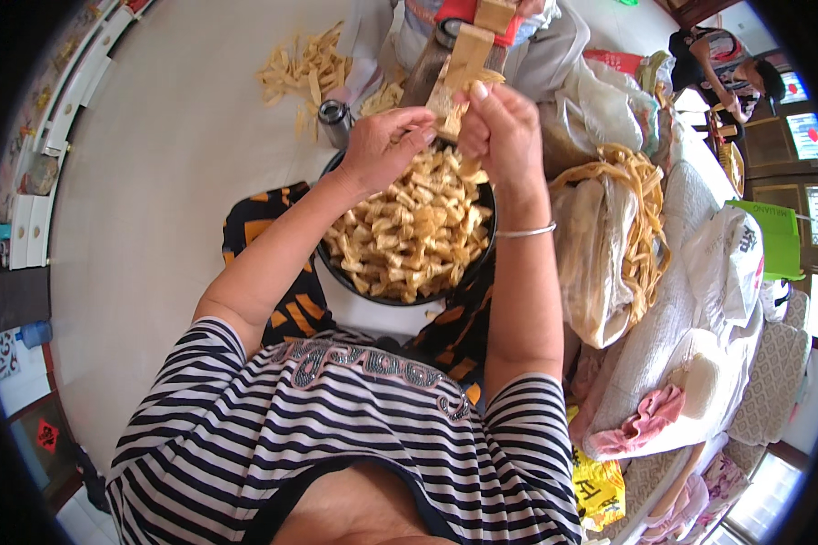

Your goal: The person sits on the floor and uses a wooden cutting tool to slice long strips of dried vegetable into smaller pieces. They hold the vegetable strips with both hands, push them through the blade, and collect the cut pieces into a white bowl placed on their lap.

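Note:
A dark round basin [409,300] sits between my knees, heaped with knotted tan strips [409,231] that look like tofu skin. My right hand [504,129], with a bangle on its wrist, is closed above the basin's far right edge. A tan strip [474,169] hangs below its palm. Above the far left part of the heap, my left hand [392,146] has thumb and fingers bent close together; whether a strip is between them is not clear. Just beyond both hands, a wooden block [470,51] rests at the end of a narrow wooden bench [419,85].
Another person's hand [532,7] shows beyond the bench. A metal cylinder [335,124] stands left of it, near loose strips [307,65] on the floor. At right, long strips [644,238] drape over a plastic bag [589,259] beside a couch [682,286]. A person [722,65] is farther back.

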Tool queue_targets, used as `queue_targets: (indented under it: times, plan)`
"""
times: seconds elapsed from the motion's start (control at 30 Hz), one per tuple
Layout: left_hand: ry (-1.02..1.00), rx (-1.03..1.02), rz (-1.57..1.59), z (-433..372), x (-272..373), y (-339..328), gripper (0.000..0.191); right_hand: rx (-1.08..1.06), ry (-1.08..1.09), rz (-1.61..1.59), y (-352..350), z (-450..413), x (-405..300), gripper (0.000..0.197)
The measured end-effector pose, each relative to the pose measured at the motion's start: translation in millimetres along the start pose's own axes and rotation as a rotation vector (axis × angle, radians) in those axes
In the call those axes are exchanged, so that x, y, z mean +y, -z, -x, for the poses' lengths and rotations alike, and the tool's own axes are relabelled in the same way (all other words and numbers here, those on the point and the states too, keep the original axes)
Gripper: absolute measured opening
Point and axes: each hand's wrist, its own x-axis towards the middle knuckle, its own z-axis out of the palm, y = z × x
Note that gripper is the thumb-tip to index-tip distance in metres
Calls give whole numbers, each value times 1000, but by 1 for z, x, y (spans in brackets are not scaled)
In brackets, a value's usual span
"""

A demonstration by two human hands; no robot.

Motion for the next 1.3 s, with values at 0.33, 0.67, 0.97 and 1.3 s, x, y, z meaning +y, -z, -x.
queue_targets:
  times: [0.33, 0.67, 0.97, 1.3]
  plan:
    - [157, -576, 1079, -57, -12, 7, 36, -142, -434, -366, 1, -2, 39, 24]
    - [527, 253, 1335, -50, 4, 18, 29, -125, -289, 324, -31, -8, 49, 22]
    - [-178, 479, 400, -61, -9, 31, 35, -114, -301, 25, -12, -11, 35, 14]
    - [44, 6, 256, -26, 6, -8, 31, 220, 194, 821, -9, -1, 65, 13]
